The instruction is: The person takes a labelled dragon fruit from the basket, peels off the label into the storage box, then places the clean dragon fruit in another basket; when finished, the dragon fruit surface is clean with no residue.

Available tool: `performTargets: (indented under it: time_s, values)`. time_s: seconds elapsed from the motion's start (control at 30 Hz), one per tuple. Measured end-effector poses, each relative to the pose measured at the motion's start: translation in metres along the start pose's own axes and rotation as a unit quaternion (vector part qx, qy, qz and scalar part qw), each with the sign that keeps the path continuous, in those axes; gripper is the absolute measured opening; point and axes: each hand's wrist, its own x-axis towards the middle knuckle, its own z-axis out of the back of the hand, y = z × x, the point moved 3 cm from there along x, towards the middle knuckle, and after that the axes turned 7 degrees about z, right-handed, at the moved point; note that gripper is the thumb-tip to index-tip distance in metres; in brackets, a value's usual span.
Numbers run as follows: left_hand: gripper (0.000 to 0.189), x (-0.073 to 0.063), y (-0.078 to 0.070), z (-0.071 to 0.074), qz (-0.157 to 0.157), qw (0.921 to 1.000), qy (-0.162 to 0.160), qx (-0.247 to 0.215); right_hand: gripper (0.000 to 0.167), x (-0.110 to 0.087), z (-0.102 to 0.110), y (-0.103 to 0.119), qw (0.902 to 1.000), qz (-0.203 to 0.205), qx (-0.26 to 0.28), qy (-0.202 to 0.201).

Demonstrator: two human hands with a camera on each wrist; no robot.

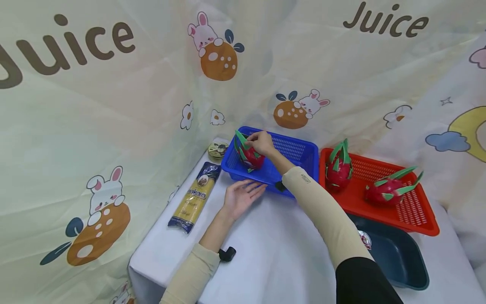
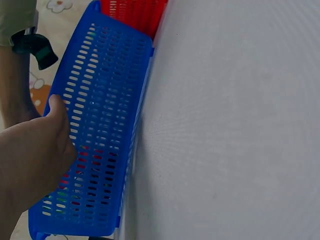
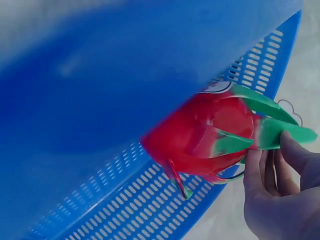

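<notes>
My right hand (image 1: 260, 142) reaches into the left end of the blue basket (image 1: 281, 177) and pinches a green leaf of a dragon fruit (image 1: 252, 159) between thumb and fingers. Red with green leaf tips, the dragon fruit (image 3: 225, 125) looks like an artificial one in the right wrist view. It leans inside the basket; whether it touches the floor is hard to tell. My left hand (image 1: 243, 197), palm up with relaxed fingers, is at the basket's front wall. In the left wrist view the left hand (image 2: 37, 155) overlaps the slotted wall, and contact cannot be made out.
Right of the blue basket stands a red basket (image 1: 364, 215) with two dragon fruits (image 1: 338, 171). A dark green bin (image 1: 402, 257) in front of it has a shiny item (image 1: 365, 240) inside. At left lie a yellow pasta packet (image 1: 195, 196) and a round tin (image 1: 217, 149).
</notes>
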Motion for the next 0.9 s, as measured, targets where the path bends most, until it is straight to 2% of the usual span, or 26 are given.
performTargets:
  time_s: [0.17, 0.3, 0.37, 0.43, 0.6, 0.67, 0.8, 0.9]
  values:
    - [0.057, 0.002, 0.003, -0.002, -0.008, 0.9999, 0.000, -0.006, 0.024, -0.011, 0.007, -0.006, 0.9994, 0.001, 0.034, -0.008]
    - [0.055, 0.002, 0.003, -0.003, -0.009, 0.9998, 0.000, -0.017, 0.027, -0.018, 0.021, -0.011, 0.9921, -0.027, 0.120, -0.026]
    - [0.054, 0.002, 0.003, -0.003, -0.006, 0.9997, -0.005, -0.022, 0.027, -0.023, 0.031, -0.009, 0.9831, -0.032, 0.176, -0.036]
    - [0.051, 0.002, 0.003, -0.003, -0.006, 0.9998, -0.006, -0.020, 0.027, -0.029, 0.044, -0.003, 0.9745, -0.020, 0.218, -0.051]
    - [0.040, 0.003, 0.003, -0.006, -0.013, 0.9999, 0.004, -0.011, 0.026, -0.050, 0.081, 0.017, 0.9544, 0.018, 0.275, -0.114]
    - [0.033, 0.003, 0.003, -0.006, -0.015, 0.9998, 0.003, -0.012, 0.025, -0.059, 0.093, 0.021, 0.9442, 0.019, 0.301, -0.132]
    - [0.021, 0.003, 0.003, -0.005, -0.012, 0.9997, 0.002, -0.019, 0.020, -0.082, 0.110, 0.025, 0.9227, 0.019, 0.363, -0.129]
    - [0.020, 0.002, 0.002, -0.003, -0.013, 0.9998, 0.005, -0.015, 0.014, -0.102, 0.118, 0.028, 0.9076, 0.012, 0.404, -0.115]
